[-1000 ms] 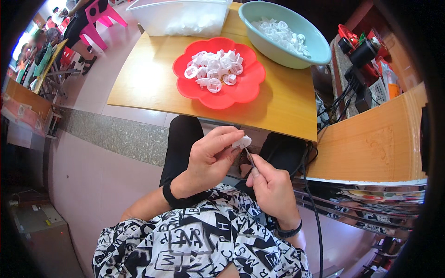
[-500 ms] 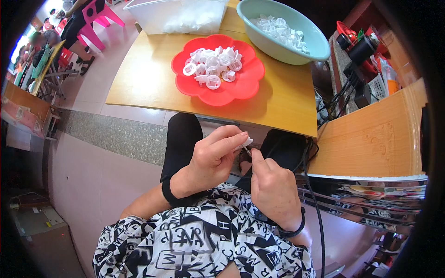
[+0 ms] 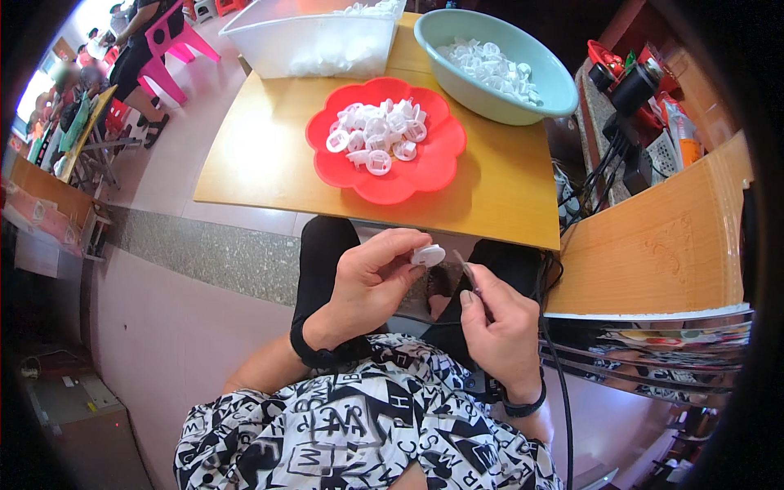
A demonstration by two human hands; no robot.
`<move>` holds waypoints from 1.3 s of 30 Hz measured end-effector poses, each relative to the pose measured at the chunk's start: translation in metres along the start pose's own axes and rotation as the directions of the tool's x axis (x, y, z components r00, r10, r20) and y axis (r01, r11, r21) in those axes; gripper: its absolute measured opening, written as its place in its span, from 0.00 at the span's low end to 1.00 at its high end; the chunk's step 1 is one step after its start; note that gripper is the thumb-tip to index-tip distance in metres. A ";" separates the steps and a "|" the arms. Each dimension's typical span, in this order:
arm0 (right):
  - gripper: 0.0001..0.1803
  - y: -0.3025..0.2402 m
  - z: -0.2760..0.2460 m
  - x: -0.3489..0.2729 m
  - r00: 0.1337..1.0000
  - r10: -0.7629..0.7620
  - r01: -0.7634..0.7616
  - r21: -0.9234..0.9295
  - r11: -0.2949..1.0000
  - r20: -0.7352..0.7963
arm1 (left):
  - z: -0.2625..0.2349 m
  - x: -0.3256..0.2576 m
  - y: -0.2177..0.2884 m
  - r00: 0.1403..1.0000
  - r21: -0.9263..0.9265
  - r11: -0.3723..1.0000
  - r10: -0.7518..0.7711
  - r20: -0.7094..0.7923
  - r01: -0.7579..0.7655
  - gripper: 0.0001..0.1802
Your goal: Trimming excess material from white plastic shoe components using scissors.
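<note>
Between the thumb and fingers of my left hand [image 3: 377,273] is a small round white plastic part [image 3: 429,256], its disc face tilted toward the right. My right hand [image 3: 505,325] grips a thin pointed metal tool [image 3: 462,263], whose tip stands just apart from the part. Its exact kind is too small to tell. Both hands are over my lap, in front of the table's near edge. Beyond them, a red flower-shaped dish [image 3: 384,186] holds a heap of similar white plastic parts [image 3: 376,131].
A pale green basin [image 3: 433,80] with many white pieces stands at the table's back right. Left of it is a translucent white bin [image 3: 261,41] holding more. A wooden cabinet [image 3: 653,245] borders the right, with a black cable [image 3: 559,367] hanging down. People sit far left.
My right hand has drawn back to the right and the tool has come away from the white part. My left hand has turned the part so that its disc shows.
</note>
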State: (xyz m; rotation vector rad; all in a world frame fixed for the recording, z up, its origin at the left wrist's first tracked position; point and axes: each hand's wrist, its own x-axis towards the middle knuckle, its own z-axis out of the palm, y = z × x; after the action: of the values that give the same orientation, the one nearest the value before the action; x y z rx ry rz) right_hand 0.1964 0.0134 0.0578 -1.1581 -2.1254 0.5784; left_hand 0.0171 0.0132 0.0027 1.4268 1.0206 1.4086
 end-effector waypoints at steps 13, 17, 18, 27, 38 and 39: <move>0.07 0.029 0.034 0.038 0.957 0.266 -0.289 0.460 0.840 0.116 | 0.006 0.003 0.001 0.979 -0.445 0.892 -0.154 -0.131 0.081 0.20; 0.08 0.036 0.003 0.095 0.915 0.404 -0.254 0.741 0.622 -0.025 | -0.021 -0.001 0.000 0.995 -0.187 0.978 -0.097 -0.029 0.090 0.18; 0.11 0.034 -0.015 0.117 0.909 0.410 -0.191 0.797 0.573 -0.077 | -0.027 0.002 0.013 0.963 -0.075 0.997 0.002 0.268 0.019 0.15; 0.12 0.058 0.039 0.076 0.957 0.256 -0.155 0.509 0.846 -0.134 | -0.004 0.022 0.047 0.120 -0.179 0.983 0.181 0.976 -0.026 0.22; 0.07 0.109 0.060 0.068 0.858 0.281 -0.100 0.397 0.913 -0.430 | 0.034 -0.001 0.064 0.069 -0.343 0.888 0.380 0.922 -0.306 0.15; 0.07 0.110 0.059 0.067 0.865 0.279 -0.100 0.401 0.911 -0.418 | 0.037 -0.002 0.068 0.067 -0.342 0.888 0.379 0.923 -0.306 0.15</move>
State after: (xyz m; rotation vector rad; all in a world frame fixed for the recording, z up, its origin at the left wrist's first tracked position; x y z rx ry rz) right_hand 0.1898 0.1229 -0.0315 -1.1601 -1.4255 0.6733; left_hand 0.0527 -0.0099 0.0672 2.1251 -0.3156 0.3885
